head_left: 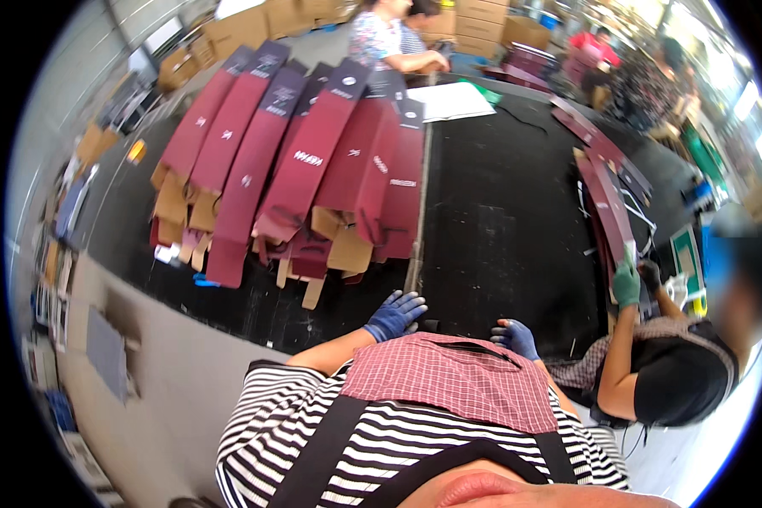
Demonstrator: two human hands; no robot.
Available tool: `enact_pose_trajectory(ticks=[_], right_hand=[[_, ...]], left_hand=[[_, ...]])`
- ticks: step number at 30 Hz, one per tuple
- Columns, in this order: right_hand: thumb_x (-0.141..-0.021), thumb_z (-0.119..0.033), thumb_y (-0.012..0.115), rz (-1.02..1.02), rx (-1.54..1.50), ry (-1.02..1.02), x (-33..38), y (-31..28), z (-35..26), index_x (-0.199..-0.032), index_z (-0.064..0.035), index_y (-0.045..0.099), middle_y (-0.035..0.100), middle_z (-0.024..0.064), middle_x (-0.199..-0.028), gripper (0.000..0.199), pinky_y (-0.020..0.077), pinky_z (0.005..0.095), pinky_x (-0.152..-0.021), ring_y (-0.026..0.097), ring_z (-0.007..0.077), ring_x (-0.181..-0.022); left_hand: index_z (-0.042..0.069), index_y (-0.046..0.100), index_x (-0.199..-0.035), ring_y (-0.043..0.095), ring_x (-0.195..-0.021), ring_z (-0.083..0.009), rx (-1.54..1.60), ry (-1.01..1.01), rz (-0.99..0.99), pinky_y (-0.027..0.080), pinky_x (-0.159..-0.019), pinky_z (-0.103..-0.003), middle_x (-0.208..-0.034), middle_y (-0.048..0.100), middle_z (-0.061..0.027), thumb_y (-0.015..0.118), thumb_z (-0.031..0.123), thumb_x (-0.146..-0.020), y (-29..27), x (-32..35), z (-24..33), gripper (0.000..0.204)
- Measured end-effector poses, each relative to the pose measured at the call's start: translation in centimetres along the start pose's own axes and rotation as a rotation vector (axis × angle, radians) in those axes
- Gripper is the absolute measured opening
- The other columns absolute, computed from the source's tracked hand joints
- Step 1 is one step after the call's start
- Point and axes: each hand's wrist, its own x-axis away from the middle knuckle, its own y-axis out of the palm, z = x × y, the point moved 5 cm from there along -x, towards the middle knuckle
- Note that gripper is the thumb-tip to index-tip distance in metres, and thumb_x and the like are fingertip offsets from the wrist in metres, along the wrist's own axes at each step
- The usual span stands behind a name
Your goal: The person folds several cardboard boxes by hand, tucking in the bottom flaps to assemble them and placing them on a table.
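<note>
My left hand [396, 316], in a blue glove, lies at the near edge of the black table with its fingers spread and nothing in it. My right hand [516, 339], gloved in blue too, is near the same edge further right. Its fingers are loosely bent and apart, and no object shows in them. Ahead and to the left of my left hand lies a large overlapping pile of long maroon cartons [313, 161]. Their far ends are dark, and brown cardboard flaps stick out at the near ends.
A co-worker's green-gloved hand [626, 284] is at more maroon cartons [605, 199] on the right. White paper sheets [453, 102] lie at the table's far side. A raised seam [417, 262] runs along the black table [499, 229]. Other people and stacked brown boxes [481, 25] are behind.
</note>
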Motion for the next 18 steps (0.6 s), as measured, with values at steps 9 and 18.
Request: enact_pose_trajectory(ticks=[9, 18], right_hand=[[-0.099, -0.020, 0.062, 0.239, 0.269, -0.110, -1.5, -4.8, -0.3, -0.123, 0.0002, 0.058, 0.069, 0.0196, -0.098, 0.032, 0.0582, 0.0364, -0.069, 0.068, 0.0260, -0.078], [-0.102, -0.017, 0.054, -0.132, -0.029, 0.044, -1.5, -0.9, 0.3, -0.091, -0.0121, 0.052, 0.041, -0.0020, -0.069, 0.013, 0.0317, 0.0243, -0.051, 0.036, 0.0088, -0.058]], left_hand=[[0.017, 0.056, -0.139, 0.038, -0.147, -0.0245, 0.026, -0.040, 0.009, 0.020, -0.123, -0.049, -0.152, 0.049, -0.0061, 0.061, 0.035, -0.092, 0.1, 0.6, 0.7, 0.051], [0.016, 0.058, -0.136, 0.043, -0.142, -0.0237, 0.021, -0.010, 0.063, 0.029, -0.119, -0.048, -0.146, 0.053, -0.0061, 0.066, 0.032, -0.085, -1.0, 0.4, 0.8, 0.055]])
